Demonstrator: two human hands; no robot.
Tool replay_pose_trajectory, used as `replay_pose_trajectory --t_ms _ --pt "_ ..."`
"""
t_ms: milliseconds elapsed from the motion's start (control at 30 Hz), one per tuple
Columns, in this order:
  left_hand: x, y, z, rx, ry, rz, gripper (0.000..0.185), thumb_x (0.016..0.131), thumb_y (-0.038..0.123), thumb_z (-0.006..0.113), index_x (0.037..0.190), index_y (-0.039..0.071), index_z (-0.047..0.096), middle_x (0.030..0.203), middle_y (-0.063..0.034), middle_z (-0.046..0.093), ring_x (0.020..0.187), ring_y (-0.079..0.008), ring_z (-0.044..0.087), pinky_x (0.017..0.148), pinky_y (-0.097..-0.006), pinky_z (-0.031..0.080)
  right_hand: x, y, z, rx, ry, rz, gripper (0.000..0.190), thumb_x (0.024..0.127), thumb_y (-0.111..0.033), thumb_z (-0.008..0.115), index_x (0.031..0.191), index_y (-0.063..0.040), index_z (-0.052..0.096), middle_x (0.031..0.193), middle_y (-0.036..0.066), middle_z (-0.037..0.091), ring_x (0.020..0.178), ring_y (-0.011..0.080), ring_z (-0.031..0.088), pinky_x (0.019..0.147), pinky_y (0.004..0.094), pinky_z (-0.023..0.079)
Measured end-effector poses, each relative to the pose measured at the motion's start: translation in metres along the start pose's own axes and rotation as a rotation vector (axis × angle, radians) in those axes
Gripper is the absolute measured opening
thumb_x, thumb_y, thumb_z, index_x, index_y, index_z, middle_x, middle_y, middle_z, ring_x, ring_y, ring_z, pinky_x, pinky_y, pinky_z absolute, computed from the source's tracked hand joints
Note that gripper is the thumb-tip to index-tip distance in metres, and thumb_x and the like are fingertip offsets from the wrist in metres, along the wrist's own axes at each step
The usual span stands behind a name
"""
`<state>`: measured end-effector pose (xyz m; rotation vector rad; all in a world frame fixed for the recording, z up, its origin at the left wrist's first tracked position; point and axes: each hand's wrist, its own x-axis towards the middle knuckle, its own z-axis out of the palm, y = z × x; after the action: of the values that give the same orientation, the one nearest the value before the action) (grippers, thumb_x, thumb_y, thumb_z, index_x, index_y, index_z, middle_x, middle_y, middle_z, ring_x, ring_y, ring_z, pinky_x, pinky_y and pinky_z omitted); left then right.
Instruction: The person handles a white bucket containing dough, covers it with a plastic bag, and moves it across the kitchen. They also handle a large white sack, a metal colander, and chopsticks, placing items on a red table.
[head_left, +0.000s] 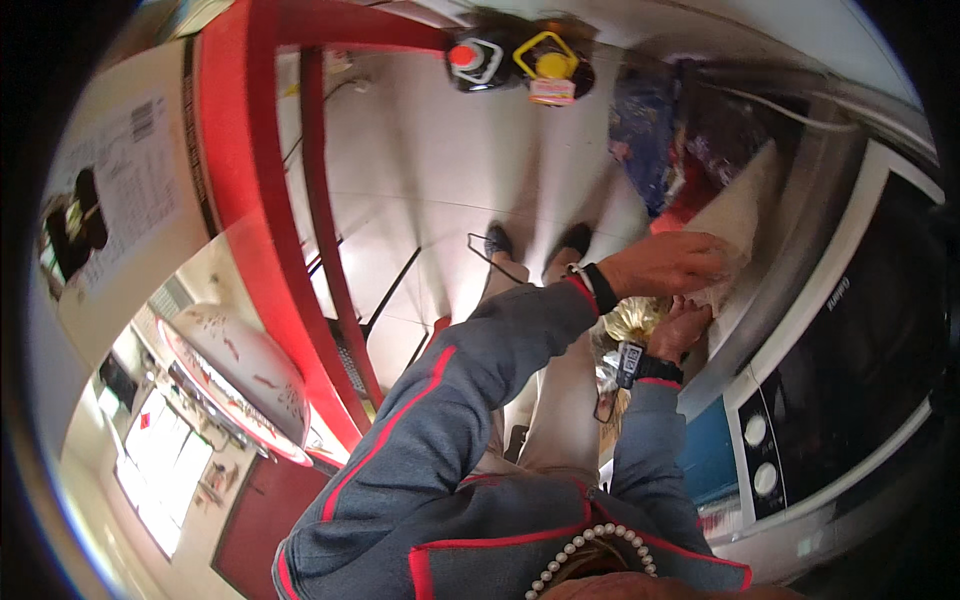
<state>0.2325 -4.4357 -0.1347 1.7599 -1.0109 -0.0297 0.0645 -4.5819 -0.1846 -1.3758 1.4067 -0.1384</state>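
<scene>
My left hand (664, 264) reaches across to the right, with a black band at the wrist. Its bent fingers are on a translucent beige plastic bag (739, 199), which stands up beside the metal-edged shelf. Just below it, my right hand (679, 328) is curled with the thumb up, wearing a digital watch (631, 361). Its fingertips meet the same film, but their grip is not plain. Under the hands is a crinkled gold-coloured plastic bag (632, 319), partly hidden. Beyond my left hand lie a dark blue patterned bag (641, 142) and something red (686, 206).
A Galanz microwave oven (847, 315) with two dials borders the right. On the left stands a red frame (251, 150), near a white basin (236, 367) and a cardboard box (142, 82) bearing a label. Two large bottles (474, 64) stand on the tiled floor (405, 142) ahead.
</scene>
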Motion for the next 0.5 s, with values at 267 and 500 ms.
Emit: replay_pose_trajectory --t_ms 267,500 --pt "-0.009 -0.016 -0.007 0.380 0.197 -0.438 0.039 0.078 0.018 0.071 0.117 0.017 0.071 0.156 -0.0092 0.038 0.147 -0.0511 0.021 0.115 -0.0677 0.024 0.070 0.023 0.029 0.090 -0.451 0.117 0.050 0.100 -0.037 0.056 0.142 -0.010 0.048 0.139 0.009 0.049 0.123 0.0243 0.049 0.105 0.0398 0.043" --pt "-0.029 0.104 -0.037 0.218 0.357 -0.615 0.054 0.078 0.015 0.068 0.131 0.015 0.062 0.154 -0.0132 0.041 0.148 -0.0427 0.027 0.118 -0.0571 0.029 0.062 0.047 -0.011 -0.661 -0.529 -0.351 0.034 0.099 -0.030 0.056 0.124 -0.007 0.051 0.124 0.009 0.051 0.113 0.0258 0.051 0.095 0.0433 0.044"
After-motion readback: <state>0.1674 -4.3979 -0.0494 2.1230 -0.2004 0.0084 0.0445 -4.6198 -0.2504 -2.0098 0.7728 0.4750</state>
